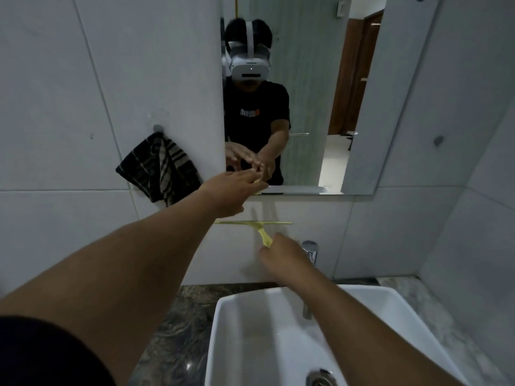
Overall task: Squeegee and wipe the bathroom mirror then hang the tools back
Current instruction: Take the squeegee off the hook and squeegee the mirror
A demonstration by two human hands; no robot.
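The mirror [301, 93] is rigid and breakable. Below its bottom edge, the light, stiff yellow squeegee [255, 223] lies blade-flat against the tile, right hand [281, 253] clamped round its handle, the sensible hold. Left hand [232, 190] reaches the mirror's lower edge; its grip I cannot tell.

A home bathroom, probably — tiled wall [111, 65], mirror [306, 79], white basin [390, 307], tap [310, 252], hanging towel [158, 168].
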